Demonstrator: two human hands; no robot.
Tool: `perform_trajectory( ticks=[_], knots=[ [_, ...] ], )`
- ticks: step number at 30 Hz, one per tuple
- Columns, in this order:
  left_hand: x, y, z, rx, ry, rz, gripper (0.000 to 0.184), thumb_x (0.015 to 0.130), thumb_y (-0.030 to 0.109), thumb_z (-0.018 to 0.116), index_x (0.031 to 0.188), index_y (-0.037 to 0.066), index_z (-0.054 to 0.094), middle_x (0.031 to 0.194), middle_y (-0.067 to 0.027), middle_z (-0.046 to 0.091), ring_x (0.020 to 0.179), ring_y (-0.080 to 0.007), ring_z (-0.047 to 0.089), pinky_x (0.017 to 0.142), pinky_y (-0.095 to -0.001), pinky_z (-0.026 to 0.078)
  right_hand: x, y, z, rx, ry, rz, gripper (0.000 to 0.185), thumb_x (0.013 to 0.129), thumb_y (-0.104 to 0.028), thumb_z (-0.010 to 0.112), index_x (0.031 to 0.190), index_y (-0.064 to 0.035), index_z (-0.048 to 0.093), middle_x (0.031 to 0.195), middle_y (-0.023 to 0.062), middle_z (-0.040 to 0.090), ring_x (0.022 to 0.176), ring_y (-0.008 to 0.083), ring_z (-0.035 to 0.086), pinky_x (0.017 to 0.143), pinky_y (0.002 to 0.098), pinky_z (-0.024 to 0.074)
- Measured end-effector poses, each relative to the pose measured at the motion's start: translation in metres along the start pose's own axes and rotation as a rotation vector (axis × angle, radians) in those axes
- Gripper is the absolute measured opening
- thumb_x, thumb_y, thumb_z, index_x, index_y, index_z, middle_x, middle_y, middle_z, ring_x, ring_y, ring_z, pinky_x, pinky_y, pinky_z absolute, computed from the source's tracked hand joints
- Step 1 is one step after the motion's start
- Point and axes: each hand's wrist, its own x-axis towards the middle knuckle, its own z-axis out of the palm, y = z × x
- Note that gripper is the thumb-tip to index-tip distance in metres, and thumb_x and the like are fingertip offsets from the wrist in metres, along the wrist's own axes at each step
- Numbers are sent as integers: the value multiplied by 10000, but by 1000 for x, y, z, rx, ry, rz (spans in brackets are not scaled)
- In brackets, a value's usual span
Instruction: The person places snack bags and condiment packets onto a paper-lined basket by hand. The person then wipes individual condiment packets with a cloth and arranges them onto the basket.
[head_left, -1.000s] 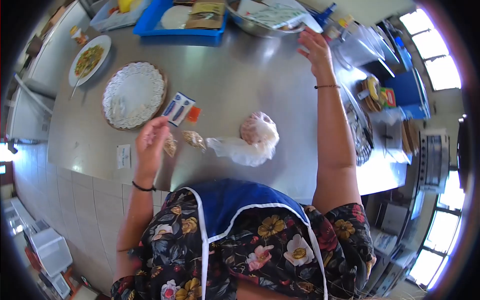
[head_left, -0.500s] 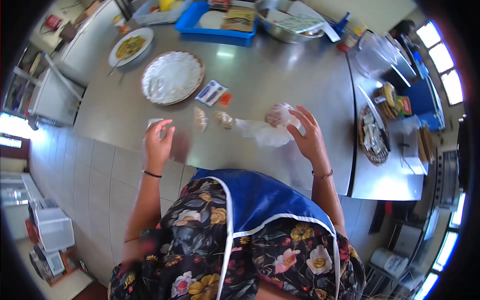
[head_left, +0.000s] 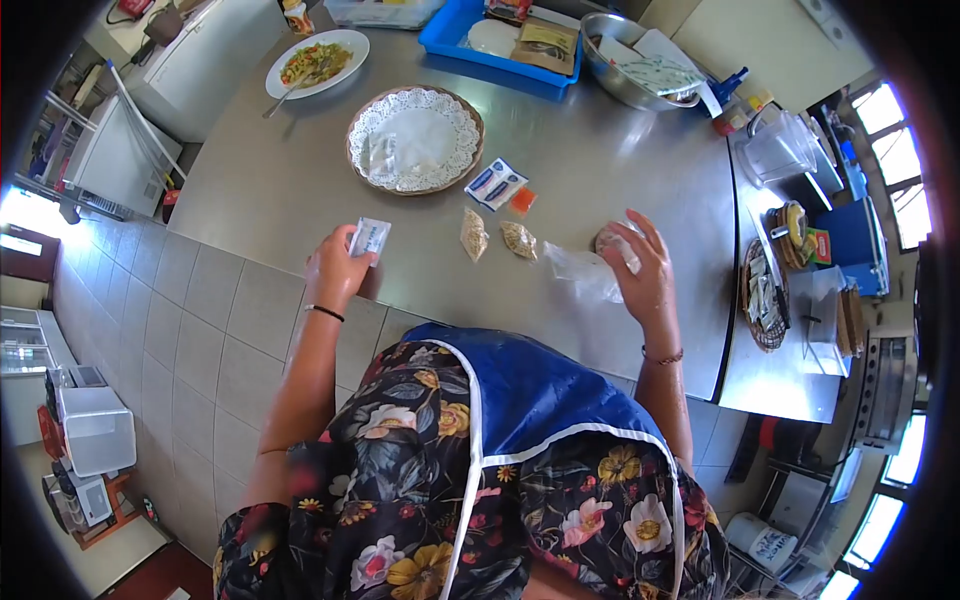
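My left hand [head_left: 337, 265] is closed on a small white printed sachet [head_left: 370, 237] at the table's front edge. My right hand [head_left: 643, 268] has its fingers curved but apart over a clear plastic bag [head_left: 580, 272] with a pinkish-brown lump in it. Fingers hide part of the lump, and whether they grip the bag is unclear. Between my hands lie two small clear packets of pale bits, the left one [head_left: 474, 235] and the right one [head_left: 519, 241]. Behind them are a blue-and-white packet [head_left: 495, 184] and a small orange packet [head_left: 523, 202].
A doily-lined wicker plate [head_left: 472, 150] stands beyond the packets. Farther back are a plate of food [head_left: 345, 82] with a spoon, a blue tray [head_left: 455, 52] and a metal bowl [head_left: 612, 78]. At the right sits a wicker basket [head_left: 748, 305] of wrapped items.
My left hand has turned, bringing the white sachet into plain sight. My right hand has moved left over the plastic bag. The whole view has shifted, so table items appear farther right.
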Motion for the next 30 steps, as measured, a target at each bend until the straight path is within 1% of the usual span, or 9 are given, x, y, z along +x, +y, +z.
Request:
perform_trajectory(
  ticks=[2, 10, 12, 16, 17, 18, 26, 28, 30],
  knots=[
    [4, -9, -2, -115, -16, 3, 467, 698, 144, 806, 1121, 63, 624, 893, -135, 696, 798, -262, 684, 718, -375, 528, 16, -30, 16, 31, -47, -15, 326, 808, -164, 730, 1124, -93, 688, 1296, 160, 584, 1248, 370, 507, 1023, 455, 429],
    [37, -42, -36, -198, -202, 59, 427, 726, 156, 797, 1112, 52, 647, 840, -112, 705, 732, -214, 683, 685, -339, 531, 109, -113, 138, 146, -238, -276, 231, 856, -241, 647, 1039, -113, 704, 984, 115, 696, 886, 321, 657, 796, 412, 522],
    [41, -44, -44, -149, -214, 64, 449, 708, 212, 809, 1107, 74, 657, 853, -117, 689, 753, -261, 674, 703, -372, 532, 134, -133, 172, 73, -403, -199, 270, 880, -243, 626, 1128, -158, 691, 1110, 125, 672, 936, 305, 659, 835, 412, 523],
    [54, -46, -51, -158, -20, 247, 476, 705, 266, 818, 1119, 89, 663, 870, -110, 669, 738, -282, 653, 690, -389, 529, 168, -140, 233, -186, -338, -443, 352, 873, -227, 617, 1224, -217, 642, 1294, 91, 592, 1037, 294, 638, 912, 424, 507],
    [58, -47, -52, -166, -46, 229, 473, 720, 206, 823, 1149, 79, 670, 916, -92, 652, 673, -166, 575, 643, -300, 509, 171, -137, 242, -201, -388, -468, 372, 870, -224, 619, 1242, -229, 630, 1326, 83, 570, 1056, 293, 632, 927, 427, 502],
    [61, -48, -52, -212, -45, 250, 463, 727, 193, 817, 1150, 78, 669, 917, -91, 654, 676, -164, 577, 643, -299, 509, 171, -140, 243, -214, -444, -488, 392, 868, -221, 620, 1260, -240, 618, 1359, 76, 548, 1074, 293, 626, 942, 430, 497],
    [106, -27, -43, -493, -161, 178, 356, 828, 121, 743, 1162, 41, 649, 903, -65, 685, 689, -105, 589, 625, -260, 493, 174, -133, 233, 109, -382, -269, 153, 852, -157, 604, 995, -101, 615, 1149, 113, 609, 972, 290, 652, 832, 405, 523],
    [122, -17, -41, -492, -162, 132, 383, 825, 188, 755, 1164, 54, 637, 870, -80, 698, 677, -146, 622, 639, -288, 504, 173, -123, 229, 214, -266, -305, 144, 835, -134, 603, 962, -67, 592, 1087, 127, 622, 926, 285, 663, 796, 396, 529],
    [135, -10, -34, -521, -200, 100, 415, 827, 226, 760, 1175, 52, 617, 842, -89, 705, 672, -161, 637, 639, -297, 506, 175, -114, 220, 207, -372, -136, 165, 819, -128, 624, 957, -46, 586, 1043, 132, 635, 892, 268, 671, 780, 371, 532]
  ],
)
